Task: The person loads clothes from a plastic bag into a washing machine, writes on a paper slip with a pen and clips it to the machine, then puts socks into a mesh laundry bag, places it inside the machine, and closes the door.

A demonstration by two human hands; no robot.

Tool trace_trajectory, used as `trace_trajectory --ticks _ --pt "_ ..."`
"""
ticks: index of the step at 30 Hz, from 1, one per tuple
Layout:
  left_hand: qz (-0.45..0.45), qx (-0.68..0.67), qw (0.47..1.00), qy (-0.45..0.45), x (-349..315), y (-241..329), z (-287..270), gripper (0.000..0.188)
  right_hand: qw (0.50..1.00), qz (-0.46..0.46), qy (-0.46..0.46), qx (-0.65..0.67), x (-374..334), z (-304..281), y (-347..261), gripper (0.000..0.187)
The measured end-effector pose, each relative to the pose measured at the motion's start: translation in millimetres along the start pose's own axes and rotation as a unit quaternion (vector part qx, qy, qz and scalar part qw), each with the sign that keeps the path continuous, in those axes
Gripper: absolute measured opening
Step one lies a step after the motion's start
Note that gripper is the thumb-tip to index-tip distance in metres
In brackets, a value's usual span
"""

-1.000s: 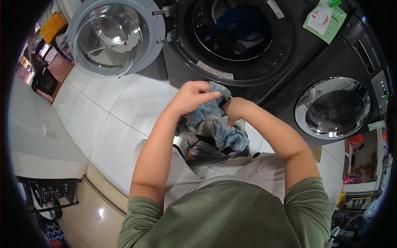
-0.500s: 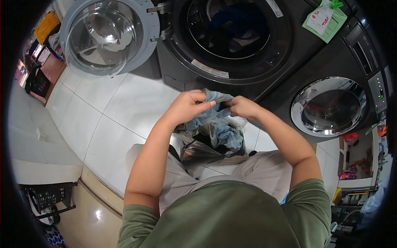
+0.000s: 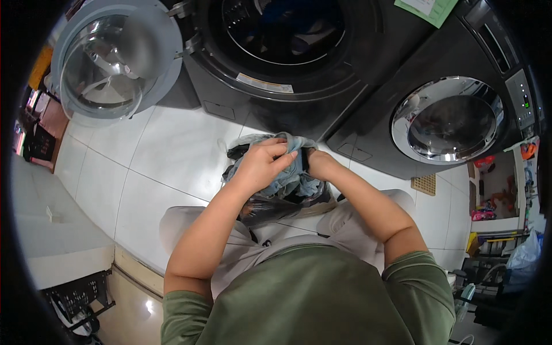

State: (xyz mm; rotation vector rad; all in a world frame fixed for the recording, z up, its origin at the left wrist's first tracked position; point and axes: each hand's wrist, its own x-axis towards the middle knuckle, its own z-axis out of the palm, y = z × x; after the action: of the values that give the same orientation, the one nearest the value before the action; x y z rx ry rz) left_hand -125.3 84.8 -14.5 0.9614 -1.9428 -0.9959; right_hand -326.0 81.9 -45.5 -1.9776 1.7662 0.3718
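Note:
A bunched light blue garment (image 3: pixel 289 183) is between my hands, low over the floor. My left hand (image 3: pixel 263 165) is closed on its left side, thumb and fingers pinching the cloth. On the other side my right hand (image 3: pixel 325 166) grips the garment's edge, its fingertips partly hidden in the folds. Beneath it lies a dark, see-through plastic bag (image 3: pixel 265 211), between my knees. Most of the bag's contents are hidden by the garment and my hands.
Ahead stands a dark front-loading washing machine (image 3: pixel 230 95), dark blue cloth in its drum. Its round glass door (image 3: pixel 169 43) hangs open to the left. At right is a second machine (image 3: pixel 374 123), door closed. A beige floor grate (image 3: pixel 424 184) lies near it.
My head view has shifted, so the machines sit higher and further left. Both hands have lowered the garment toward the bag, and more of the bag shows beyond my left hand.

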Motion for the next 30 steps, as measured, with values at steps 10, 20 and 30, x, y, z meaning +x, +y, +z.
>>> trace_trajectory --ticks 10,20,30 --pt "-0.020 -0.029 0.997 -0.065 -7.0 8.0 21.5 0.024 0.987 -0.020 -0.066 -0.143 14.6 28.6 15.3 0.034" --pt "-0.003 0.006 0.996 -0.086 -6.5 6.7 23.4 0.030 0.982 -0.087 0.081 -0.149 47.3 73.0 50.4 0.025" --pt "-0.091 0.069 0.993 -0.033 -16.7 35.5 -36.9 0.018 0.975 -0.134 0.099 0.145 2.2 19.7 21.0 0.040"
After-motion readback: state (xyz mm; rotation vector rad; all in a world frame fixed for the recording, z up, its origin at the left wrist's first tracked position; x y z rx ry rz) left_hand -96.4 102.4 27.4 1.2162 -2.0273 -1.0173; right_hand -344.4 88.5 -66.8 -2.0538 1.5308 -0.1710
